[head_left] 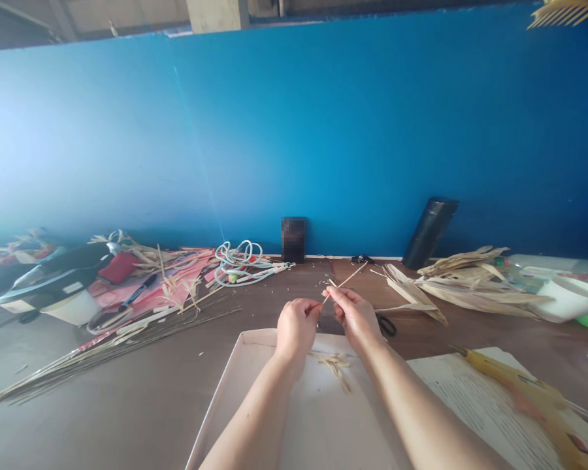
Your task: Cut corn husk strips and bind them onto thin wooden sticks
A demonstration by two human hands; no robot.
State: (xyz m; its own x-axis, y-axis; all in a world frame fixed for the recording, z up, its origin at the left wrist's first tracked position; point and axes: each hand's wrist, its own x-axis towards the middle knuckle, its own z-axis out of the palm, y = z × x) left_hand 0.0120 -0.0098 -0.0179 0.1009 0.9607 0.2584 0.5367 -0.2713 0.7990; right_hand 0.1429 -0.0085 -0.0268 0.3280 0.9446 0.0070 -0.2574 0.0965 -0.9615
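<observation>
Both hands meet over the far edge of a shallow white box (235, 391). A thin pale stick (349, 278) runs between them, slanting up to the right. My left hand (298, 324) is closed, pinching its lower end. My right hand (354, 316) pinches the same stick a bit higher, between thumb and fingers. Whether a husk strip is wound on it is too small to tell. Below the hands, a few dried husk scraps (337, 367) lie in the box. Black scissor handles (386, 324) show just beyond my right wrist.
Dried corn husks (470, 287) and a black cylinder (428, 234) are at the right. A yellow glue gun (519, 385) rests on a printed sheet (451, 385). Leftward lie a coiled pale-blue cord (240, 264), pink paper (176, 281) and long thin sticks (127, 352). A blue partition (294, 130) stands behind.
</observation>
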